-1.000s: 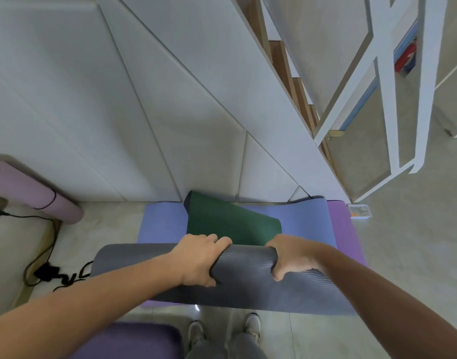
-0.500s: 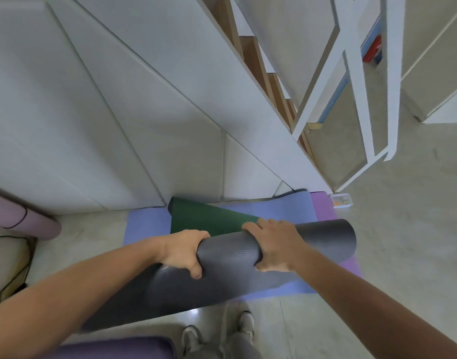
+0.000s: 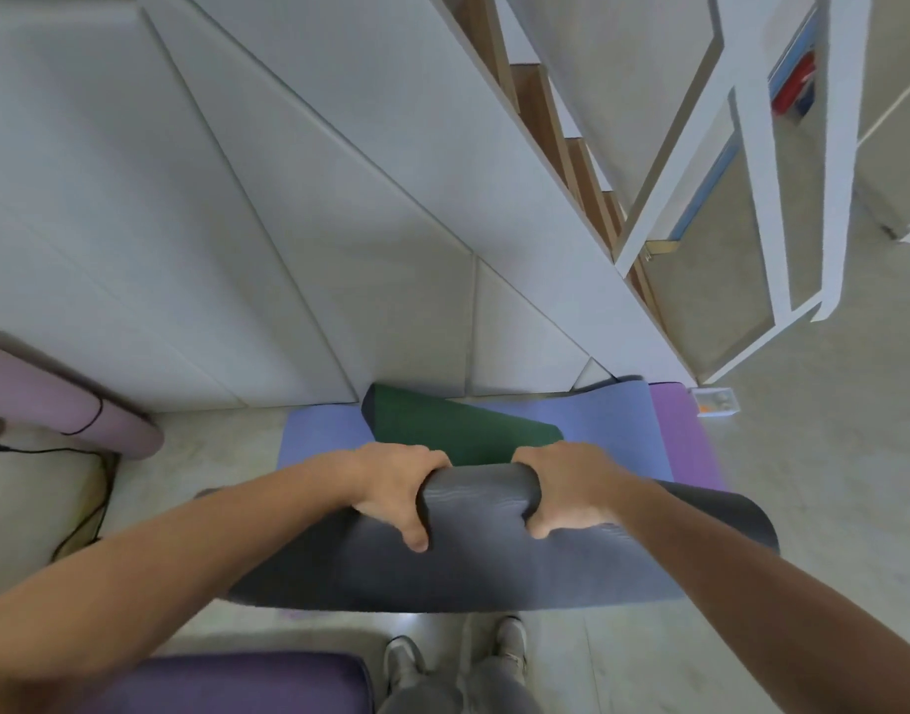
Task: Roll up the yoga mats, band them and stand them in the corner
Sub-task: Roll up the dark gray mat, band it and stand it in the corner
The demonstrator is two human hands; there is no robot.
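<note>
One pink roll lies banded at far left — done, though not stood up. The grey mat is part-rolled near the feet; green, blue and purple wait flat. Left hand and right hand curl tight round the grey roll — fingers over it, thumbs beneath.

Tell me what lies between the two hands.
In the head view, only a short stretch of the rolled grey mat spans between the left hand and right hand; both grip it.

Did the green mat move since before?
No. The green mat lies in the same spot on the blue mat, its far corner by the white wall.
</note>
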